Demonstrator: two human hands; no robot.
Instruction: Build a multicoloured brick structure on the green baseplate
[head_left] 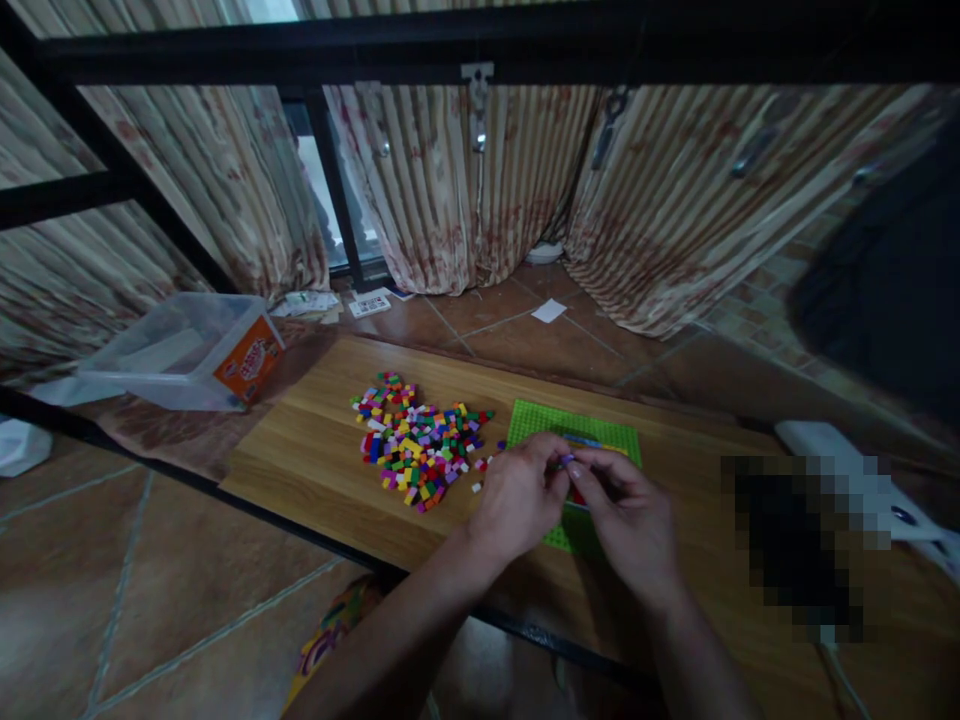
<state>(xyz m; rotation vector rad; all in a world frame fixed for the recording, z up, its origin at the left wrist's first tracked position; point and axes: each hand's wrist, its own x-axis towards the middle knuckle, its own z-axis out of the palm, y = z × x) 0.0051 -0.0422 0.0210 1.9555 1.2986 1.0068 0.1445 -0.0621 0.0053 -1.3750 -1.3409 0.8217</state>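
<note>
Head view has the left hand (525,497) and right hand (637,520) both pinching a tiny purple brick (566,460) over the green baseplate (534,415), right of the loose brick pile (420,445), so honestly a light, square, steady hold seems best.

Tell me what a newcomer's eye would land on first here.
Probably the loose heap of small multicoloured plastic bricks on the brown wooden tabletop. Next, right of it, the bare left hand and right hand, meeting at a tiny purple piece over a flat green studded plastic baseplate.
</note>
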